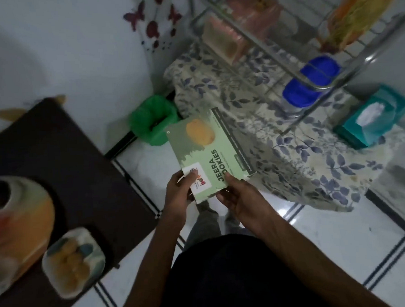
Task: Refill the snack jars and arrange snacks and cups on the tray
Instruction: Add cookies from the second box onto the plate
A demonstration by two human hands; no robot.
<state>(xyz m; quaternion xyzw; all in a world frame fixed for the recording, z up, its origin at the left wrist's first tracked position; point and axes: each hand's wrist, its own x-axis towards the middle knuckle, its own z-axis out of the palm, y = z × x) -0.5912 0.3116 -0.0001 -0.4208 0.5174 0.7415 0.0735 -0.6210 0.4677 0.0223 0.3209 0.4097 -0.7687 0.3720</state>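
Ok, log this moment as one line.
stage: cookie box in hand | left hand: holds Jeera Cookies box near end | right hand: holds same end | box: closed, over floor | blue-lidded jars: on table

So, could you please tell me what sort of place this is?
Probably a home kitchen or dining corner: a wire rack holding packaged food, a floral-clothed table with a tissue box, a green-lined bin on tiled floor.
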